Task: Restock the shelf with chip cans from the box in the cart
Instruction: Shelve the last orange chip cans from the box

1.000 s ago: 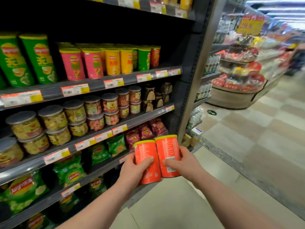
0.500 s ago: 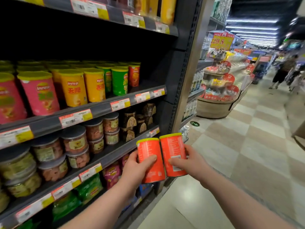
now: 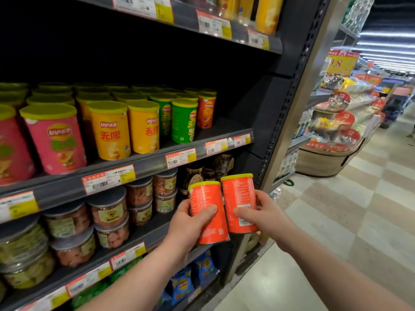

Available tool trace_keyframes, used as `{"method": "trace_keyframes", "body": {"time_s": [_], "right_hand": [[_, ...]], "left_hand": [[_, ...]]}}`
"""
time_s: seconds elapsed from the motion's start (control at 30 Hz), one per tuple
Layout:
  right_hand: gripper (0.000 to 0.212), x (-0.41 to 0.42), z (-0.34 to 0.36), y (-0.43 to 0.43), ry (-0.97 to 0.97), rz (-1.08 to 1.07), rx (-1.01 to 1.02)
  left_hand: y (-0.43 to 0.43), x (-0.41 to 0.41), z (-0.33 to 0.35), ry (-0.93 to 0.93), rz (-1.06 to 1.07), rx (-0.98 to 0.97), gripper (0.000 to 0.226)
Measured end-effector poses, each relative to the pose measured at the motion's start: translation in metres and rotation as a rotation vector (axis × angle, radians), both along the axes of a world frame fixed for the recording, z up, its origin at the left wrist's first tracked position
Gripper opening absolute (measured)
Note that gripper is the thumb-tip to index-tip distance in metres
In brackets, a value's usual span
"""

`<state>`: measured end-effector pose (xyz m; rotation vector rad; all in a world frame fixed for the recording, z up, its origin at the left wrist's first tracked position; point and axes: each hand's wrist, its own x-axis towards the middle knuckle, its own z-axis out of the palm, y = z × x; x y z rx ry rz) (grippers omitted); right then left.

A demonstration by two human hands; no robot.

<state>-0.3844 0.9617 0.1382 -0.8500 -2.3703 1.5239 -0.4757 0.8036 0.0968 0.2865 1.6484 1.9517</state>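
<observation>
I hold two orange chip cans with yellow lids side by side in front of the shelving. My left hand grips the left can; my right hand grips the right can. Both cans stand roughly upright, touching each other, below the chip shelf. That shelf carries rows of pink, yellow and green cans, and one orange can stands at its right end with bare shelf to its right. The cart and box are out of view.
Clear plastic snack jars fill the shelf under the chip cans, with snack bags lower down. A metal upright ends the shelving at right. Beyond it lie a tiled aisle and a round promotional display.
My view has risen and moved closer to the shelving. Both hands have lifted the two orange cans up toward the level of the chip shelf's right end.
</observation>
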Motion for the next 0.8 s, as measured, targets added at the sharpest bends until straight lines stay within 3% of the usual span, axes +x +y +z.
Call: {"method": "trace_keyframes", "body": {"time_s": [0.33,0.43,0.8], "right_hand": [[0.048,-0.092,0.041,0.088,0.188,0.148,0.001],[0.038,-0.122,0.059,0.123,0.246,0.179,0.019],[0.052,-0.234,0.086,0.213,0.264,0.292,0.133]], "left_hand": [[0.058,-0.04,0.02,0.078,0.196,-0.006,0.048],[0.084,-0.05,0.032,0.103,0.282,-0.022,0.057],[0.151,-0.068,0.06,0.115,0.51,0.038,0.025]]}}
